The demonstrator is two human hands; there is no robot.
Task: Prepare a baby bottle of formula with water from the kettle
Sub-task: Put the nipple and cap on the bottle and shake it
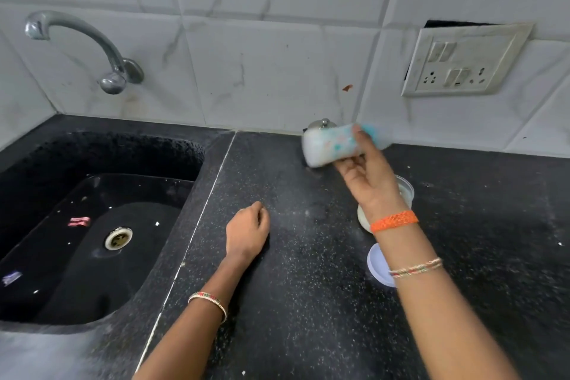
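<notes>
My right hand (367,176) holds a baby bottle (331,145) tilted almost on its side above the black counter; the bottle looks whitish with blue and pink prints and is blurred. Behind it, a steel kettle lid and knob (322,124) peek out by the wall. Under my right wrist stands a clear container of white powder (404,191), partly hidden. A round pale lid (377,265) lies flat beside my forearm. My left hand (248,233) rests on the counter with its fingers curled and nothing in it.
A black sink (92,225) with a drain and small scraps lies to the left, below a curved metal tap (77,40). A switch and socket plate (462,62) is on the tiled wall at right. The speckled black counter (293,302) spreads under both arms.
</notes>
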